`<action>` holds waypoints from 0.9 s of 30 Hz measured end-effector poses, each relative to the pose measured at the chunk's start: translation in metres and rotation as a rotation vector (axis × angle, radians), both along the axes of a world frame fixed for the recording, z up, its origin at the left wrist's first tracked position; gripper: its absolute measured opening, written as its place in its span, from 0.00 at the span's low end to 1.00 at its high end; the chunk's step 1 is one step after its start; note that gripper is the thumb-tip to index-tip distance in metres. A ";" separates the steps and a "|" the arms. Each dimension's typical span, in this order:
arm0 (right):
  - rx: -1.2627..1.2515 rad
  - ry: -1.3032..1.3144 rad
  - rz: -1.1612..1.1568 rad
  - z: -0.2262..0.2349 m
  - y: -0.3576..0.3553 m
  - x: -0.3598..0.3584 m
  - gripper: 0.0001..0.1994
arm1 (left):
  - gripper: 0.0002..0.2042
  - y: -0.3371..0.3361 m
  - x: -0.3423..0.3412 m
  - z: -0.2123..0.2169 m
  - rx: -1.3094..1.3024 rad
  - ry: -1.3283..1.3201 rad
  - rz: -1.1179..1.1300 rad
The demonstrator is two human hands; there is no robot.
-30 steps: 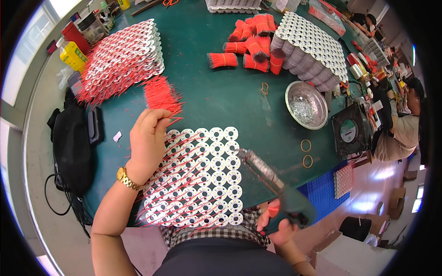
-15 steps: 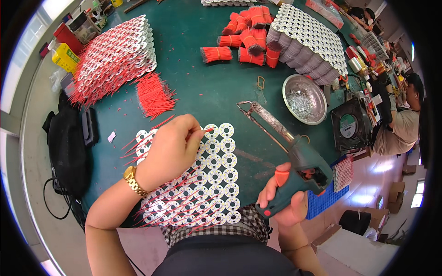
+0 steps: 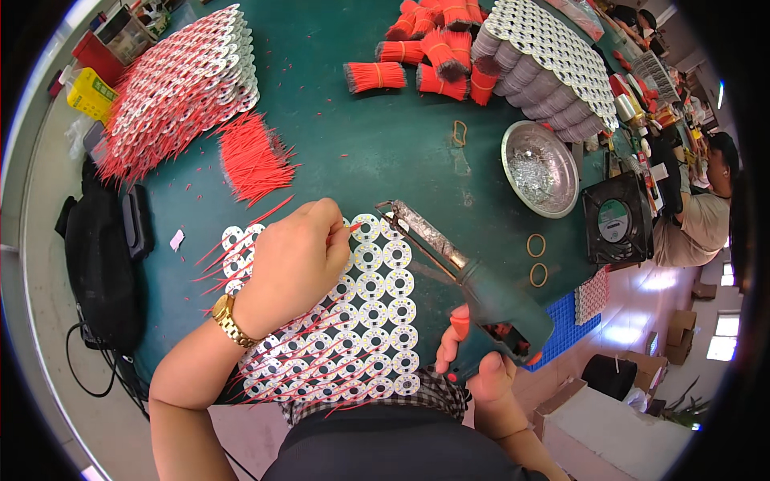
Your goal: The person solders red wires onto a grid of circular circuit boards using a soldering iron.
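Note:
A sheet of round white circuit boards (image 3: 371,286), joined in rows, lies at the table's near edge. Red wires (image 3: 309,365) trail across its lower and left boards. Over its upper left part my left hand (image 3: 301,256) is closed, pinching a short red wire (image 3: 354,228) whose end points at a board in the top row. My right hand (image 3: 491,378) grips the handle of a dark green soldering gun (image 3: 505,305). The gun's tip is near the top-row boards, close to that wire end; whether it touches cannot be made out. My left palm hides several boards.
Loose red wires (image 3: 255,158) lie beyond my left hand, near a stack of wired sheets (image 3: 188,84). Bundled red wires (image 3: 443,52), a stack of bare sheets (image 3: 553,68), a metal bowl (image 3: 553,210) and a fan (image 3: 616,220) stand right. A co-worker (image 3: 694,220) sits at far right.
The soldering gun has moved left, bringing its tip over the top boards near the wire end. My left hand keeps its pinch almost in place. The view has shifted slightly.

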State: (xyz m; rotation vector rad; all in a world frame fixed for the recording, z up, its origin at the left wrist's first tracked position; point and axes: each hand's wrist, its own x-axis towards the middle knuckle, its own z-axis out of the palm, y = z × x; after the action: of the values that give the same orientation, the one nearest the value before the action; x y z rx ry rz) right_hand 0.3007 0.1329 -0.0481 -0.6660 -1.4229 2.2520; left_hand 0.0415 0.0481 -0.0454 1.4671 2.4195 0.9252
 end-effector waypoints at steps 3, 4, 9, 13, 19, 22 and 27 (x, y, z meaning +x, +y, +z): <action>0.016 0.009 -0.033 0.001 -0.002 0.000 0.39 | 0.05 -0.001 0.000 0.002 -0.004 0.009 0.005; -0.003 -0.013 -0.002 0.001 0.001 0.003 0.38 | 0.05 0.002 0.001 0.002 -0.003 0.003 -0.001; -0.013 -0.078 0.031 0.002 -0.004 0.006 0.36 | 0.05 0.003 0.001 0.001 0.000 -0.020 -0.009; -0.038 -0.235 0.006 0.010 -0.007 0.002 0.44 | 0.04 0.001 0.000 0.001 -0.007 0.001 -0.010; 0.014 -0.271 0.040 0.015 -0.009 -0.001 0.42 | 0.04 0.002 -0.001 0.001 -0.012 -0.010 -0.015; 0.027 -0.301 0.034 0.014 -0.011 0.000 0.43 | 0.05 0.002 -0.001 0.002 -0.019 -0.017 -0.015; 0.064 -0.314 0.064 0.011 -0.010 0.002 0.44 | 0.05 0.002 -0.001 0.001 -0.021 -0.008 -0.015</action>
State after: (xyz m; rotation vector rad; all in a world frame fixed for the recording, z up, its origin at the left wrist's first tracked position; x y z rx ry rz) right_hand 0.3025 0.1227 -0.0374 -1.0004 -1.6740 2.2106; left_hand 0.0403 0.0497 -0.0441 1.4694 2.4012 0.8981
